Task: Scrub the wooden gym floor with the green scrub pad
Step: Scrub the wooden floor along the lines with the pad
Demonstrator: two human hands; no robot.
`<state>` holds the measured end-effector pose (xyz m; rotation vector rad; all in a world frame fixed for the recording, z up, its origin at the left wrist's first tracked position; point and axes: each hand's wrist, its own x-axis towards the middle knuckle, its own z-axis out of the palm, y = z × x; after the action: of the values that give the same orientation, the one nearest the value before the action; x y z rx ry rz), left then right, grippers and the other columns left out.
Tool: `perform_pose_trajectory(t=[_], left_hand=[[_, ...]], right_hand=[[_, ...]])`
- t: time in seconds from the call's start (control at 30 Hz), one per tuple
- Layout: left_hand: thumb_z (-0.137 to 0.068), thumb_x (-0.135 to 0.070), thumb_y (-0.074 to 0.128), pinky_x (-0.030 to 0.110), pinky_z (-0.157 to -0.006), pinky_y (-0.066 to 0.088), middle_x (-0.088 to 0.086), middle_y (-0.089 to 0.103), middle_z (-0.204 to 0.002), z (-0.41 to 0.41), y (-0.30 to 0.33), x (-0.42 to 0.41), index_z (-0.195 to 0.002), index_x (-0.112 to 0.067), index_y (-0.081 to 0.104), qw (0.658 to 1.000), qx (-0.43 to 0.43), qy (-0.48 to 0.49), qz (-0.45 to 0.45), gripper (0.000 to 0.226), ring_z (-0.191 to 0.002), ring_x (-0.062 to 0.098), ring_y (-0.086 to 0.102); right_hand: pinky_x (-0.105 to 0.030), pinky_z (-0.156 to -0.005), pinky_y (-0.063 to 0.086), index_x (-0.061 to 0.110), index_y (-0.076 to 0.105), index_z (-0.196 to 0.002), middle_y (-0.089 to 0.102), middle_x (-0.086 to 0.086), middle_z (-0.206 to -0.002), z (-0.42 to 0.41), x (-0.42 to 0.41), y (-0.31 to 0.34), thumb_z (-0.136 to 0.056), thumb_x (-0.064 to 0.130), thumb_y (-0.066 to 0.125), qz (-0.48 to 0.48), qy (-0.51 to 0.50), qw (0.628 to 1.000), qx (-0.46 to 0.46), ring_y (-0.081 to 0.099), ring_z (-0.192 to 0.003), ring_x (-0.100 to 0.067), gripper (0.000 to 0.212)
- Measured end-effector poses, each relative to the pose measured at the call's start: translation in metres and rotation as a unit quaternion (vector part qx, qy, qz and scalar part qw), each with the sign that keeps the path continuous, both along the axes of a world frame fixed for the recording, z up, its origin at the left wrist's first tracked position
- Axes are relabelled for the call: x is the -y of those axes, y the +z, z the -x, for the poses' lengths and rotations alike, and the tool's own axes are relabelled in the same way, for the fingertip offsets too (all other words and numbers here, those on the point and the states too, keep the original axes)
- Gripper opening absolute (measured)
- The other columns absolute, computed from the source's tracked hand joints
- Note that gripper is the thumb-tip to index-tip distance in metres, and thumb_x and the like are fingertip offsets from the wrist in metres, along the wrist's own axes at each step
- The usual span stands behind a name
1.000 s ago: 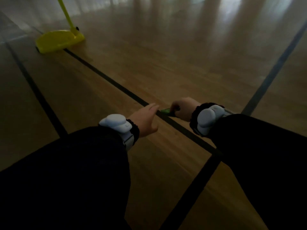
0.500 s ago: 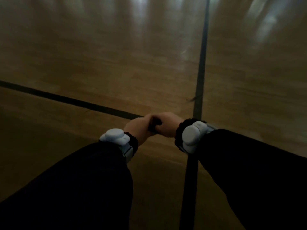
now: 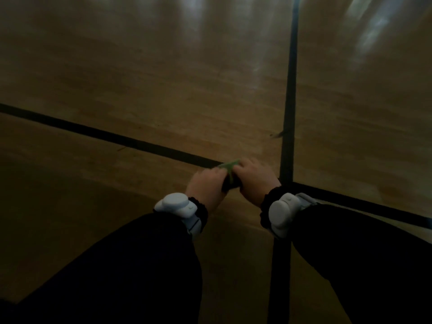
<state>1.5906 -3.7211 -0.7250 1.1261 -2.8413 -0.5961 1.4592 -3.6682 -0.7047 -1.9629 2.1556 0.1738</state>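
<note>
Since half a second ago the green scrub pad (image 3: 230, 167), then hidden between the fists, is showing again as a thin, soft strip. Dark sleeves are reaching forward, each wrist wearing a smooth white rounded tracker (image 3: 175, 205). The left hand (image 3: 205, 185) and right hand (image 3: 253, 177) are pressing together, both gripping the pad beside the crossing black lines (image 3: 288, 113). Beyond, the wooden gym floor (image 3: 163, 78) is gleaming, glossy and blurred.

Glossy wooden floor (image 3: 163, 85), smooth plastic wristbands (image 3: 174, 204)
</note>
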Motion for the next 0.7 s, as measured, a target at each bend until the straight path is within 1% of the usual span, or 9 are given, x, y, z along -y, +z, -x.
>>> perform_pose_trajectory(t=[0.07, 0.1, 0.13, 0.2, 0.23, 0.3, 0.4, 0.53, 0.7], left_hand=[[-0.094, -0.030, 0.056, 0.041, -0.104, 0.042, 0.003, 0.059, -0.123, 0.000, -0.016, -0.005, -0.119, -0.019, 0.056, 0.986, 0.124, -0.076, -0.077, 0.027, -0.114, 0.022, 0.055], [-0.094, -0.034, 0.056, 0.041, -0.104, 0.040, 0.002, 0.059, -0.123, -0.001, -0.024, -0.006, -0.119, -0.020, 0.057, 0.979, 0.158, -0.097, -0.082, 0.029, -0.115, 0.022, 0.054], [-0.094, -0.036, 0.055, 0.039, -0.102, 0.040, 0.002, 0.058, -0.123, -0.002, -0.031, -0.006, -0.120, -0.021, 0.056, 0.980, 0.157, -0.099, -0.073, 0.030, -0.115, 0.021, 0.054], [-0.096, -0.035, 0.051, 0.035, -0.103, 0.040, 0.003, 0.053, -0.133, -0.002, -0.043, -0.007, -0.128, -0.020, 0.052, 0.987, 0.118, -0.093, -0.065, 0.036, -0.122, 0.020, 0.050], [-0.097, -0.032, 0.050, 0.035, -0.108, 0.037, 0.004, 0.045, -0.144, -0.001, -0.046, -0.008, -0.135, -0.019, 0.047, 0.987, 0.105, -0.103, -0.065, 0.041, -0.131, 0.020, 0.043], [-0.099, -0.029, 0.046, 0.040, -0.118, 0.021, 0.005, 0.018, -0.160, 0.000, -0.051, -0.014, -0.149, -0.019, 0.029, 0.982, 0.115, -0.138, -0.064, 0.054, -0.148, 0.023, 0.018], [-0.102, -0.039, 0.033, 0.044, -0.121, 0.004, 0.003, -0.007, -0.163, 0.002, -0.063, -0.027, -0.154, -0.023, 0.006, 0.970, 0.151, -0.180, -0.061, 0.061, -0.150, 0.025, -0.006], [-0.102, -0.048, 0.017, 0.047, -0.118, -0.011, -0.002, -0.017, -0.161, 0.010, -0.100, -0.046, -0.152, -0.039, -0.005, 0.961, 0.161, -0.218, -0.052, 0.055, -0.148, 0.027, -0.017], [-0.102, -0.049, 0.015, 0.045, -0.113, -0.020, -0.008, -0.019, -0.160, 0.014, -0.124, -0.042, -0.149, -0.047, -0.006, 0.964, 0.132, -0.229, 0.012, 0.051, -0.148, 0.024, -0.019]], right_hand=[[-0.035, -0.099, 0.043, 0.012, 0.055, -0.128, 0.054, -0.010, -0.132, -0.003, -0.009, -0.017, -0.096, 0.013, 0.050, -0.179, 0.002, 0.984, 0.001, 0.053, -0.120, -0.027, 0.033], [-0.035, -0.099, 0.044, 0.008, 0.056, -0.129, 0.056, -0.013, -0.131, -0.004, -0.014, -0.026, -0.096, 0.013, 0.049, -0.236, -0.008, 0.972, 0.013, 0.054, -0.120, -0.028, 0.034], [-0.036, -0.099, 0.044, 0.006, 0.056, -0.129, 0.058, -0.015, -0.130, -0.005, -0.018, -0.032, -0.096, 0.014, 0.050, -0.248, -0.022, 0.968, 0.029, 0.055, -0.120, -0.029, 0.034], [-0.036, -0.096, 0.045, 0.006, 0.058, -0.126, 0.060, -0.014, -0.126, -0.003, -0.019, -0.039, -0.096, 0.017, 0.051, -0.224, -0.044, 0.972, 0.051, 0.057, -0.118, -0.030, 0.033], [-0.035, -0.094, 0.046, 0.007, 0.059, -0.124, 0.061, -0.013, -0.124, 0.000, -0.016, -0.040, -0.097, 0.019, 0.050, -0.227, -0.050, 0.971, 0.052, 0.058, -0.115, -0.029, 0.031], [-0.032, -0.088, 0.048, 0.008, 0.062, -0.117, 0.063, -0.010, -0.116, 0.005, -0.007, -0.042, -0.098, 0.024, 0.048, -0.239, -0.070, 0.967, 0.053, 0.060, -0.107, -0.025, 0.029], [-0.029, -0.078, 0.047, 0.011, 0.064, -0.107, 0.062, -0.007, -0.101, 0.013, 0.000, -0.045, -0.097, 0.030, 0.048, -0.194, -0.108, 0.973, 0.066, 0.059, -0.092, -0.021, 0.027], [-0.029, -0.072, 0.043, 0.012, 0.061, -0.100, 0.058, -0.006, -0.098, 0.032, -0.004, -0.048, -0.096, 0.026, 0.044, -0.091, -0.139, 0.983, 0.075, 0.057, -0.087, -0.023, 0.022], [-0.029, -0.070, 0.042, 0.015, 0.060, -0.094, 0.061, -0.006, -0.099, 0.055, 0.003, -0.052, -0.095, 0.027, 0.047, -0.032, -0.187, 0.977, 0.100, 0.056, -0.085, -0.021, 0.018]])
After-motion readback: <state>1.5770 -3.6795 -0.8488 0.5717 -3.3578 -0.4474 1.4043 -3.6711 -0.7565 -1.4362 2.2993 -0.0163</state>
